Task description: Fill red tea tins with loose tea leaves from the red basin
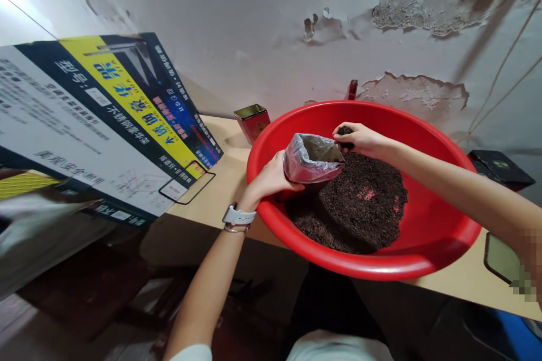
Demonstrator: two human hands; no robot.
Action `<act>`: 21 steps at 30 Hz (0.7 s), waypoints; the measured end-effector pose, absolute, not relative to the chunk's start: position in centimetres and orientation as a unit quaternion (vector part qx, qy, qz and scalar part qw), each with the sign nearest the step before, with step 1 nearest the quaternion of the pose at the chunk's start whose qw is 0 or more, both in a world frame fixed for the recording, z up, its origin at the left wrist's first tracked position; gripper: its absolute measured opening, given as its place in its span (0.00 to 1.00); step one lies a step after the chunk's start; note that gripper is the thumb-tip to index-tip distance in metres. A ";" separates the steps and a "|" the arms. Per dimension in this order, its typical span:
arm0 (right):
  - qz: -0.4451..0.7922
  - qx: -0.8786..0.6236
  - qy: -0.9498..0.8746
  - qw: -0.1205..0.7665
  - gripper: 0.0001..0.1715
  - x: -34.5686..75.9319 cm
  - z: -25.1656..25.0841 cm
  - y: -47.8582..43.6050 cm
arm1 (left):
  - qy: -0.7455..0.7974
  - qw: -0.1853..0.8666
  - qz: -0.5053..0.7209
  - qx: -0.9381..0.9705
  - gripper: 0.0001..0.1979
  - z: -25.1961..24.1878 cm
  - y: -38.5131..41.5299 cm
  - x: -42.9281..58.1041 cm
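A large red basin (440, 225) holds a heap of dark, dry leaf-like material (368, 203). Over its left part, my left hand (273, 176) is wrapped round a tin lined with a clear plastic bag (311, 164), its mouth open and tilted toward the right. My right hand (359, 140) is closed on a clump of the dark material (345, 134), right beside the bag's mouth and above the heap.
A red tin (253, 124) stands open behind the basin's left rim. A large printed cardboard box (127, 124) leans at the left. A black box (502, 168) lies to the right, and a green-faced flat object (502, 256) rests near the table's right front edge.
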State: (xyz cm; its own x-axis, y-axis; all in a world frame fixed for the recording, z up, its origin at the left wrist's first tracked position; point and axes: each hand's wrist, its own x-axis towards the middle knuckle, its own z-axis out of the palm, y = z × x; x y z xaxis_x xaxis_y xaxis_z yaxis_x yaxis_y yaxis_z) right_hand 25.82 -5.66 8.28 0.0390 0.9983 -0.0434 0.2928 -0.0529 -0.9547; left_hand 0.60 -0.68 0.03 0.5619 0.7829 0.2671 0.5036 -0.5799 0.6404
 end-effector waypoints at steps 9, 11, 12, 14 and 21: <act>0.420 -0.727 -0.493 0.229 0.08 33.1 -2.3 -7.1 | 0.364 0.272 0.289 0.843 0.49 -0.3 -0.5 0.6; 0.422 -0.727 -0.530 0.117 0.05 32.6 -5.5 -7.8 | 0.374 0.270 0.284 0.841 0.48 -0.2 -0.5 0.6; 0.416 -0.724 -0.546 0.077 0.05 32.2 -6.7 -8.1 | 0.381 0.268 0.281 0.839 0.48 -0.2 -0.6 0.6; 0.398 -0.724 -0.563 0.045 0.06 31.2 -8.4 -8.5 | 0.389 0.267 0.276 0.838 0.47 -0.1 -0.7 0.6; 0.449 -0.689 -0.566 0.057 0.17 30.2 -9.6 -9.6 | 0.386 0.262 0.270 0.842 0.49 0.0 -0.6 0.6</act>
State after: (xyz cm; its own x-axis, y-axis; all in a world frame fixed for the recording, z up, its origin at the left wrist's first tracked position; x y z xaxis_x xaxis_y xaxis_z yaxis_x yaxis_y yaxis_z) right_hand 30.21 -9.58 -9.64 -0.0431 0.8316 -0.5537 0.7285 -0.3531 -0.5870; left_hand 0.60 -0.65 0.03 0.5552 0.7926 0.2521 0.5088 -0.5635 0.6508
